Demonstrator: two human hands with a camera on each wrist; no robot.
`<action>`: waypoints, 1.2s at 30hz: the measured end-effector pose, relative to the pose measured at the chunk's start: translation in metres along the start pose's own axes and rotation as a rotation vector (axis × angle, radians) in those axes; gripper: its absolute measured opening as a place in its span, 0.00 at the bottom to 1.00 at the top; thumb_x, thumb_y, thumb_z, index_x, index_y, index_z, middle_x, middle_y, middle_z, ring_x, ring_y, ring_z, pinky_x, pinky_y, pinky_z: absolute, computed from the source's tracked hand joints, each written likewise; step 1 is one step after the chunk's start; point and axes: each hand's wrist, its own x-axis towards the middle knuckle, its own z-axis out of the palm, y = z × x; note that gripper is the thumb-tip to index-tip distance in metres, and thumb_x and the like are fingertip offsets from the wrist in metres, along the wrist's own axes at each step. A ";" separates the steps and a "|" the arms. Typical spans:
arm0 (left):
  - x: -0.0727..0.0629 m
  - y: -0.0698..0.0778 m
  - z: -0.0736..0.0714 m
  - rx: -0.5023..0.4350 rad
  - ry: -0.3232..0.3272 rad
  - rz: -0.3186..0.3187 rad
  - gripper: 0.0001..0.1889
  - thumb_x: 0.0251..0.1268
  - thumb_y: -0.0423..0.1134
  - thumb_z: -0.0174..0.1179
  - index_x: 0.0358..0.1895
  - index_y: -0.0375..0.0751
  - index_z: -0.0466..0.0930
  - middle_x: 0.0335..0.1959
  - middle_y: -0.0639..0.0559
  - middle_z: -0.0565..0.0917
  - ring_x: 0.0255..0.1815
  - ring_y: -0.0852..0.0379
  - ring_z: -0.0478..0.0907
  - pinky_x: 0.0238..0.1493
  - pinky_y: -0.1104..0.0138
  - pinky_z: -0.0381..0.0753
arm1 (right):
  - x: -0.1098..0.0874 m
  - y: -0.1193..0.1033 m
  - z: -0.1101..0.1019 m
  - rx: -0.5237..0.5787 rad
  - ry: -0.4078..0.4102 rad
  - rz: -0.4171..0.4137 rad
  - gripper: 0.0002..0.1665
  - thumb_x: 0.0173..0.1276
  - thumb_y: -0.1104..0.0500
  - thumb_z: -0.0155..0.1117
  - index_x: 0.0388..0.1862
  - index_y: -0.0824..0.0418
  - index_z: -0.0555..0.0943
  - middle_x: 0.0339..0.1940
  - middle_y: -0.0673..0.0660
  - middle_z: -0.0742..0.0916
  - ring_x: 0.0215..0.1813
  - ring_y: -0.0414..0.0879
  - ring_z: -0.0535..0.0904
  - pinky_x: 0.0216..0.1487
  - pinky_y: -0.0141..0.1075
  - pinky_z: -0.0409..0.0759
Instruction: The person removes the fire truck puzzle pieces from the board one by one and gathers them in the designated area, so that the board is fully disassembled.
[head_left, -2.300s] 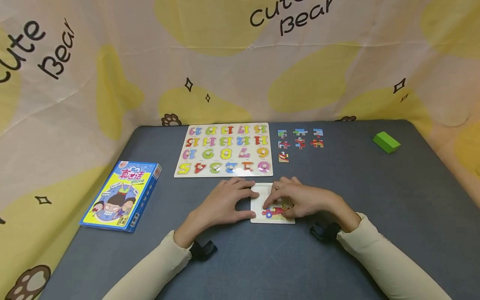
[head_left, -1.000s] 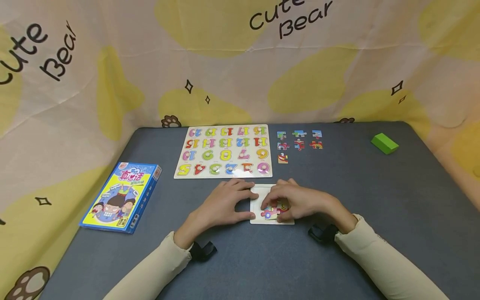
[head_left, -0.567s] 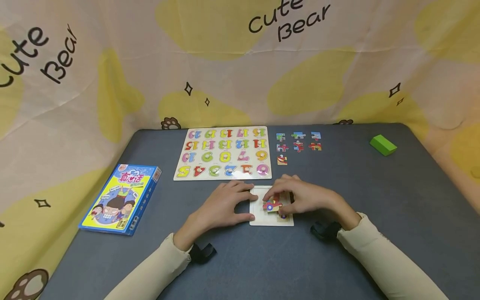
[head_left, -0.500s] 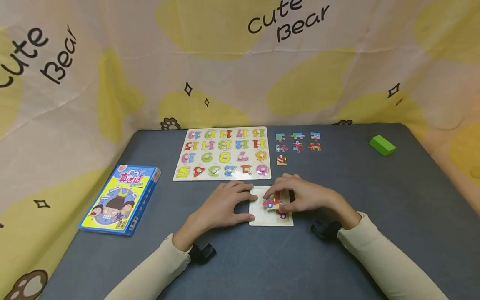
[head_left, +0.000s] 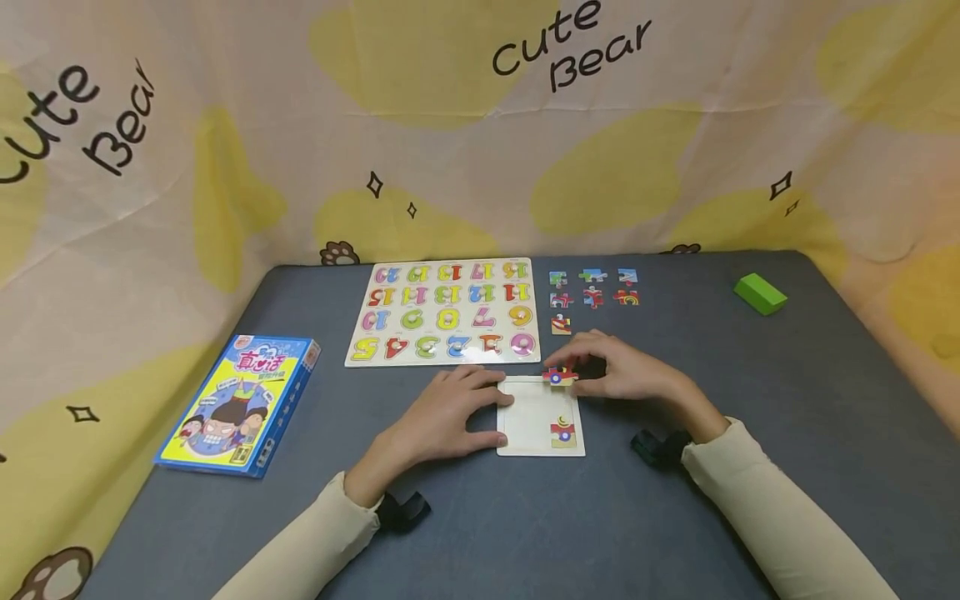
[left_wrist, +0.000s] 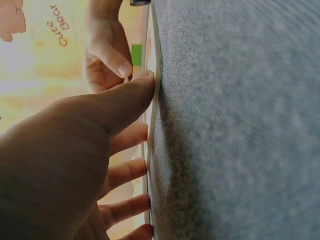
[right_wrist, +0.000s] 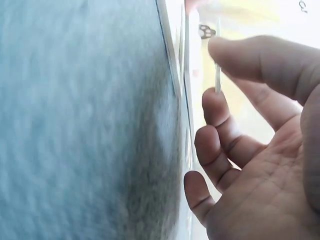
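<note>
My right hand (head_left: 622,371) pinches a red jigsaw piece (head_left: 559,377) with a blue wheel between thumb and fingers, over the far edge of a small cream puzzle tray (head_left: 525,425). Seen edge-on in the right wrist view, the jigsaw piece (right_wrist: 218,80) is thin and held off the table. Another jigsaw piece (head_left: 562,432), red and yellow with a blue wheel, lies in the tray's near right corner. My left hand (head_left: 453,417) rests at the tray's left side, thumb and fingers spread against its edge; the left wrist view shows the thumb (left_wrist: 135,95) touching it.
Several loose jigsaw pieces (head_left: 592,297) lie in rows beyond the tray. A number board (head_left: 442,364) is behind the left hand. A blue and yellow card box (head_left: 238,404) lies at the left, a green block (head_left: 761,293) at the far right. Cloth (head_left: 450,167) hangs behind the table.
My right hand has lifted the red jigsaw piece from the tray's near part and carried it toward the far edge, uncovering the piece in the corner. The left hand stays at the tray.
</note>
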 end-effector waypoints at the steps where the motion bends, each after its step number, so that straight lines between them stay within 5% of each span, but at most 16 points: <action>1: 0.000 0.000 0.000 0.000 -0.001 0.001 0.28 0.64 0.62 0.66 0.64 0.57 0.81 0.73 0.52 0.74 0.74 0.50 0.67 0.69 0.46 0.68 | -0.001 0.003 -0.001 0.005 0.011 0.005 0.27 0.63 0.61 0.74 0.62 0.48 0.84 0.48 0.45 0.85 0.50 0.47 0.74 0.53 0.44 0.73; 14: -0.001 -0.002 0.002 -0.027 0.001 0.014 0.28 0.63 0.61 0.67 0.64 0.58 0.80 0.73 0.54 0.73 0.73 0.51 0.65 0.66 0.48 0.67 | -0.009 0.021 -0.015 0.038 0.085 0.118 0.26 0.66 0.61 0.72 0.63 0.48 0.83 0.55 0.51 0.85 0.51 0.48 0.72 0.54 0.45 0.71; 25: -0.003 -0.002 0.003 -0.037 0.000 0.006 0.28 0.63 0.61 0.67 0.65 0.58 0.79 0.74 0.53 0.71 0.74 0.50 0.64 0.67 0.48 0.66 | -0.007 0.043 -0.023 -0.024 0.205 0.140 0.25 0.65 0.66 0.71 0.62 0.56 0.84 0.44 0.55 0.84 0.44 0.48 0.72 0.48 0.39 0.71; 36: -0.004 -0.003 0.002 -0.037 0.004 0.014 0.28 0.64 0.61 0.67 0.65 0.57 0.79 0.74 0.53 0.71 0.74 0.51 0.64 0.67 0.48 0.66 | 0.002 0.054 -0.033 -0.025 0.243 0.163 0.25 0.64 0.68 0.69 0.62 0.59 0.83 0.43 0.58 0.86 0.39 0.48 0.73 0.44 0.38 0.71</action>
